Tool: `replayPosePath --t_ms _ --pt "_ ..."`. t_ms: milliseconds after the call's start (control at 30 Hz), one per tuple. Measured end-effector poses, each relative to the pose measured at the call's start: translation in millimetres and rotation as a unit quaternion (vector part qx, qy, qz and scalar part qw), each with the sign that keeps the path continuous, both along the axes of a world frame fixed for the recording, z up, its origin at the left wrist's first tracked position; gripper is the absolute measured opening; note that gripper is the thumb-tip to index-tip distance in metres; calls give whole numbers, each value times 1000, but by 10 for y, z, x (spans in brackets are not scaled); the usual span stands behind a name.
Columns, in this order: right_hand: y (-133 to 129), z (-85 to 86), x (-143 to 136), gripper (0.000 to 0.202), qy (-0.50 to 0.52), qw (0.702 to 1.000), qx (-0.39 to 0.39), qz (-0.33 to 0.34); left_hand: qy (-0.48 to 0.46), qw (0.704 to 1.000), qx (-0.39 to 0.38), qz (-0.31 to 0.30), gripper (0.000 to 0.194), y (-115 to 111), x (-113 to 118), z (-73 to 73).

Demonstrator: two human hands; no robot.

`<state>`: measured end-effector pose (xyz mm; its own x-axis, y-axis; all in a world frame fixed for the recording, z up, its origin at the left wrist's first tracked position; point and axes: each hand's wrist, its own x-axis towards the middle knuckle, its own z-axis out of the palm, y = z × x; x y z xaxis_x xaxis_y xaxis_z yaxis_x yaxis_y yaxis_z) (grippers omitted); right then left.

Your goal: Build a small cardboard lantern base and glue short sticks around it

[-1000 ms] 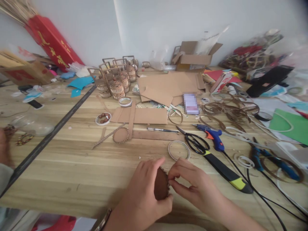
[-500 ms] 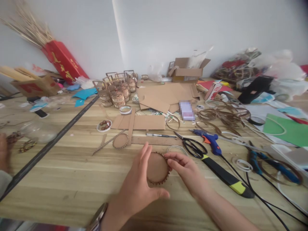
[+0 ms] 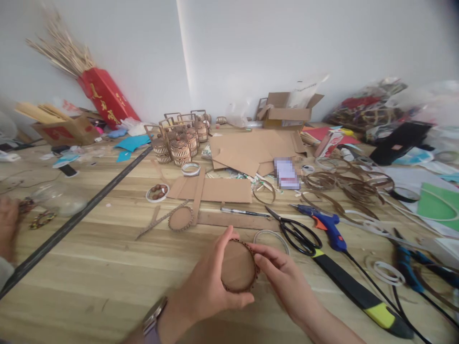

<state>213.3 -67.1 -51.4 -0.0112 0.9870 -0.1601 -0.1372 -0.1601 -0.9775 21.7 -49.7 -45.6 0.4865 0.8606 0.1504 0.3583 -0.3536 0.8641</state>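
A round cardboard disc (image 3: 238, 265) with a dark, knobbly trim around its rim is between my hands, just above or on the table. My left hand (image 3: 210, 272) curves round its left side, fingers at the top edge and thumb at the bottom. At the upper right rim my right hand (image 3: 278, 267) pinches the trim between thumb and fingers. A second trimmed cardboard disc (image 3: 180, 219) lies farther off to the left, beside a thin strip (image 3: 156, 222). Just beyond my right hand is a pale ring (image 3: 271, 234).
Black scissors (image 3: 297, 234), a blue glue gun (image 3: 324, 222) and a black-yellow cutter (image 3: 362, 286) lie to the right. Coiled brown strips (image 3: 349, 179) sit behind them. Small lidded baskets (image 3: 180, 150) stand at the back. Another person's hand (image 3: 7, 222) rests at the left edge.
My left hand has closed in from beside the disc onto its edge. My right hand still pinches the rim. The whole view has shifted slightly.
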Motion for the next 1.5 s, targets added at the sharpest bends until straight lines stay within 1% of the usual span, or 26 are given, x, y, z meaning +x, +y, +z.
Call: replayPosePath --t_ms 100,200,233,267,333,367,433,467,533,633,733,867,1000,1100,1167,1267,1333,1400,1500 --pt "-9 28 -4 42 18 1000 -8 7 -20 999 -41 -6 113 -6 -5 -21" --pt "-1 -7 3 46 6 1000 -18 -8 -113 988 -101 -16 119 -4 -21 -35" --pt "2 -27 9 47 -9 1000 -17 -19 -148 980 -131 -10 115 3 -22 -35" --pt "2 -48 17 48 -26 999 -14 -28 -177 970 -164 2 108 13 -20 -35" --pt "-12 -84 32 46 -72 997 3 -35 -191 954 -231 25 81 39 -5 -31" --pt "-26 -94 38 43 -100 994 13 -34 -180 948 -259 30 69 50 7 -29" --pt "-63 -98 45 36 -161 986 40 -34 -140 946 -291 24 52 58 32 -24" --pt "-83 -90 46 34 -188 980 55 -35 -118 949 -292 19 47 51 45 -23" --pt "-116 -62 40 34 -233 968 87 -29 -79 960 -267 19 43 20 68 -20" --pt "-142 -10 12 29 -280 953 114 5 -14 975 -220 14 40 -52 100 -20" --pt "-163 20 -35 19 -294 948 120 29 25 983 -184 -1 40 -110 131 -25" --pt "-208 28 -91 21 -271 956 111 34 47 989 -138 -3 38 -145 149 -43" --pt "-227 21 -109 20 -249 962 113 26 48 991 -123 -2 36 -158 130 -56" --pt "-214 19 -100 19 -243 963 117 26 38 990 -138 -18 36 -147 115 -42" --pt "-200 23 -90 19 -245 962 114 21 10 985 -169 -17 36 -128 117 -26" --pt "-185 36 -83 21 -240 966 100 -2 -53 969 -240 1 40 -103 138 -11" --pt "-188 40 -89 24 -226 971 80 -12 -70 963 -259 11 43 -105 158 -11" --pt "-205 37 -105 27 -208 976 62 -5 -61 969 -236 26 44 -132 177 -15" --pt "-251 21 -144 35 -188 980 60 5 -30 984 -162 65 42 -204 195 -29"
